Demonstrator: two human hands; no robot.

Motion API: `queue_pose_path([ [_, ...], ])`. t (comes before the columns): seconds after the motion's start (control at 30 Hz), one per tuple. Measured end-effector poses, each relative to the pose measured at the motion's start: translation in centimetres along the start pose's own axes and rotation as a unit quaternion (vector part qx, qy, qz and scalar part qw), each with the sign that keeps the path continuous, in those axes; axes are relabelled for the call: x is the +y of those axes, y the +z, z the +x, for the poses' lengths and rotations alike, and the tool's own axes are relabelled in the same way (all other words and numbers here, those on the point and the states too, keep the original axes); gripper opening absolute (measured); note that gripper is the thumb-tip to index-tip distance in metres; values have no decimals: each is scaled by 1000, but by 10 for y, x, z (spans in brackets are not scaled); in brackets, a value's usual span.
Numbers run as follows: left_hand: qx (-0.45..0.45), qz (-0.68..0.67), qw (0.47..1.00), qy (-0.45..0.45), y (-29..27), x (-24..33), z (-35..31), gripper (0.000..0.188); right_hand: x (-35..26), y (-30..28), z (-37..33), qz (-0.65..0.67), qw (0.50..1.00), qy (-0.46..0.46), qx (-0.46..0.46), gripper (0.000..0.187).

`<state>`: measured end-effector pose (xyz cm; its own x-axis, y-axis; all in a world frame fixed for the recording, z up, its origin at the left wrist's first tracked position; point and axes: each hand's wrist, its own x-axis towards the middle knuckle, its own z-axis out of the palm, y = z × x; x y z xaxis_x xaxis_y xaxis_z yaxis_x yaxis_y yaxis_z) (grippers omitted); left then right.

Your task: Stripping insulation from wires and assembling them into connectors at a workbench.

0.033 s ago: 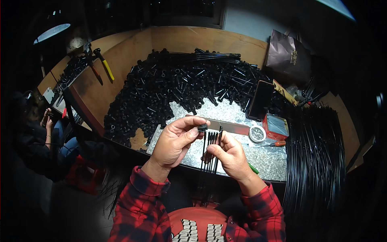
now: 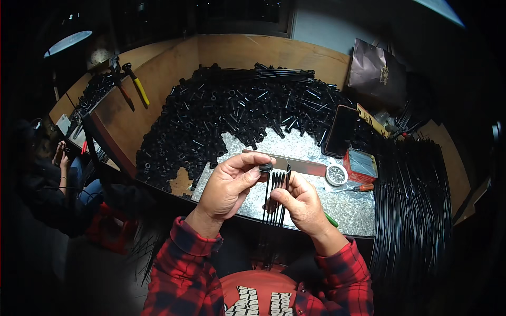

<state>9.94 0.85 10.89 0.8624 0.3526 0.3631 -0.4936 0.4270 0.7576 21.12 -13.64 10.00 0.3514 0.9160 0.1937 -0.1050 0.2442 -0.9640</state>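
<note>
My left hand pinches a small round black plastic part between thumb and fingertips. Beside it, my right hand is closed on several thin black rods, fanned side by side and hanging downward. Their upper ends sit close to the round part; whether any are joined to it I cannot tell. Both hands are raised over the front edge of a speckled worktop. Behind them lies a flat metal bar.
A large heap of black tubular parts fills the back. To the right are a white tub, a red box, a dark phone, an orange-handled screwdriver and long black rods. Another person's hands show far left.
</note>
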Motion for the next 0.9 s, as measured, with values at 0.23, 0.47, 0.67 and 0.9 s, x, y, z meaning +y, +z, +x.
queue_pose_path([
  [0.23,-15,32,999,10,8,0,0,27,-1,2,-3,-2,1000,-3,-7,21],
  [0.47,-22,83,996,32,11,4,-5,28,1,1,-4,-4,1000,-6,-5,21],
  [0.67,-24,142,988,59,20,8,-6,25,3,5,-2,12,1000,-6,1,18],
  [0.9,-3,149,987,57,19,7,-8,23,0,6,-4,-23,1000,-17,-12,17],
])
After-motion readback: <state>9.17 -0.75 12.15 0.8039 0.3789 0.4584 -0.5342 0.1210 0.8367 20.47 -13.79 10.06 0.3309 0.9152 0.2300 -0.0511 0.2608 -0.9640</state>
